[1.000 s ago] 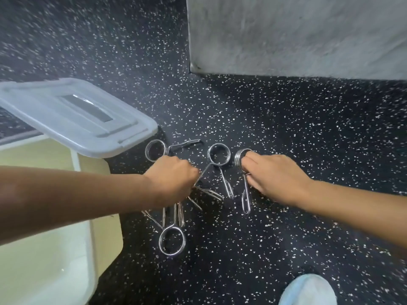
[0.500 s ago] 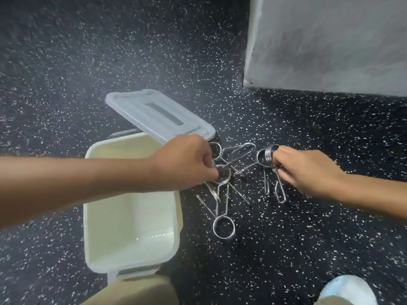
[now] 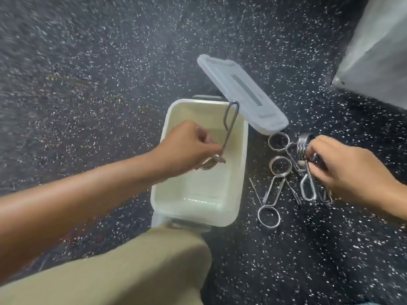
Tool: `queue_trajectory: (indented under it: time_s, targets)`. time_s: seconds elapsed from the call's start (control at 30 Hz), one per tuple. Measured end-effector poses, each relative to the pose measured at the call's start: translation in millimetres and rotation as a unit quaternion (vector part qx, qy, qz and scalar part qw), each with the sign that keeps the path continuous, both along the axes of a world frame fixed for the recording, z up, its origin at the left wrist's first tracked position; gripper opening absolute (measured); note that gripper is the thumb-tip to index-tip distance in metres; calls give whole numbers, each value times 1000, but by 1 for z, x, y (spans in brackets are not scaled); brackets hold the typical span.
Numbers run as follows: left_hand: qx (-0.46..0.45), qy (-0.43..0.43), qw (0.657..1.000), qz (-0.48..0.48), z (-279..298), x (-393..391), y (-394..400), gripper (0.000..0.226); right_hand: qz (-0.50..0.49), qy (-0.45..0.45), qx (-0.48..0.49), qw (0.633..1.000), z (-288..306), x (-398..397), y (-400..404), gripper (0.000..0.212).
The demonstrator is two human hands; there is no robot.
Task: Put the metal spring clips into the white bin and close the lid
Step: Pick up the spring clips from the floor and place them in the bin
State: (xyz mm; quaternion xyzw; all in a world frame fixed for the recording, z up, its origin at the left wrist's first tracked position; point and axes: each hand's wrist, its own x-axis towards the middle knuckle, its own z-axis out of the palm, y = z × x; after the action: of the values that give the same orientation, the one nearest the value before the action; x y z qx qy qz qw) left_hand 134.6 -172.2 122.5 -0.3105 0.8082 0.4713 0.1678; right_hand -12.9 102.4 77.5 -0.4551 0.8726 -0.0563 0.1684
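Note:
The white bin (image 3: 241, 170) stands open on the dark speckled floor, its inside bare. Its translucent lid (image 3: 240, 93) lies tilted against the far right corner of the bin. My left hand (image 3: 187, 148) hovers over the bin, shut on a metal spring clip (image 3: 76, 122) by the coil, the long handle pointing away from me. My right hand (image 3: 350, 172) is to the right of the bin, shut on another spring clip (image 3: 302, 146). Several more spring clips (image 3: 275, 188) lie tangled on the floor between the bin and my right hand.
A grey concrete block (image 3: 378, 51) stands at the top right. My knee in tan trousers (image 3: 123, 267) fills the lower left, right against the bin's near edge. Speckled floor stretches to the left and far side.
My left hand has lifted a clip off the floor pile and carried it left over the bin. My right hand has closed on a clip. The view has swung left.

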Motion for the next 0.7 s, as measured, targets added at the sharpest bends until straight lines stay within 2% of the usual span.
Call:
queue_trajectory:
  time_s: [0.1,0.2,0.3,0.47,0.63,0.7]
  targets:
    - [-77,-10,997,15,-23,17,-9,30,5,-13,-27,1000,9,8,-13,20]
    - [-185,-33,982,-33,-52,27,-9,27,8,-33,-43,999,10,14,-26,19]
    - [-256,-76,960,-80,-84,30,-4,30,17,-35,-57,998,6,17,-37,19]
    - [-264,-141,943,-143,-119,24,6,33,54,-28,-78,995,2,20,-62,16]
    - [-246,-187,932,-191,-141,24,9,10,74,-19,-114,991,0,22,-84,11]
    - [-247,-203,924,-208,-149,28,10,21,82,-12,-128,988,-2,23,-91,10]
